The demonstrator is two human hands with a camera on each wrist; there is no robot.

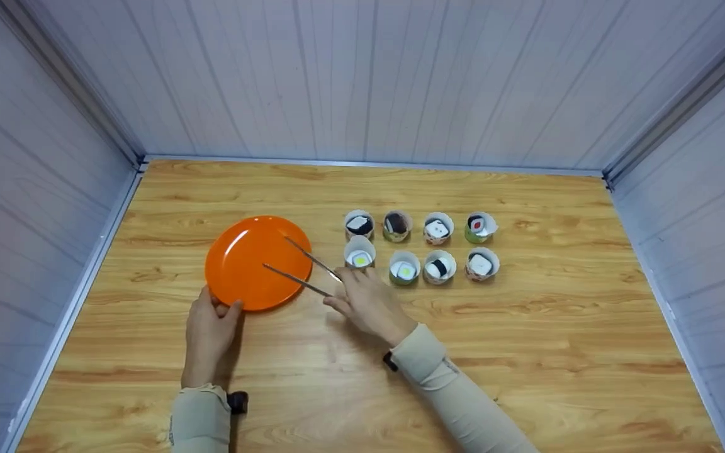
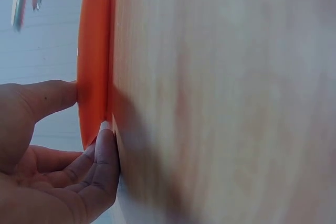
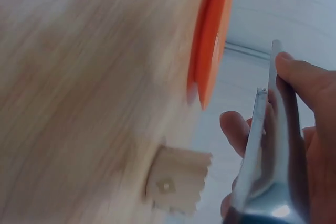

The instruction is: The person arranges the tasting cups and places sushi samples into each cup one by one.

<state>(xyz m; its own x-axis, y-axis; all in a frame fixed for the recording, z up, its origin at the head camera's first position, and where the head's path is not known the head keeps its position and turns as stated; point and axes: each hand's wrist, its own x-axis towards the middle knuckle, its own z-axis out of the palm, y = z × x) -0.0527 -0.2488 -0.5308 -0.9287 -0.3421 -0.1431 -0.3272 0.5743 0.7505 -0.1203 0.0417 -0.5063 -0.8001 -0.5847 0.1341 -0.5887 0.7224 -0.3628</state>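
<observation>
An orange plate (image 1: 255,261) lies at the left of the wooden table. My left hand (image 1: 209,330) pinches its near rim, thumb on top and fingers under the edge, as the left wrist view (image 2: 93,66) also shows. In my right hand (image 1: 372,302) is a pair of metal tongs (image 1: 303,285). Their two arms stand apart over the plate with nothing between the tips. The right wrist view shows the shiny tongs (image 3: 278,156) between thumb and fingers.
Right of the plate, several paper cups stand in two rows, each with a small toy sushi piece inside, such as a white one with a yellow centre (image 1: 360,260) and one with a red centre (image 1: 477,224). Pale panel walls (image 1: 362,82) enclose the table on three sides.
</observation>
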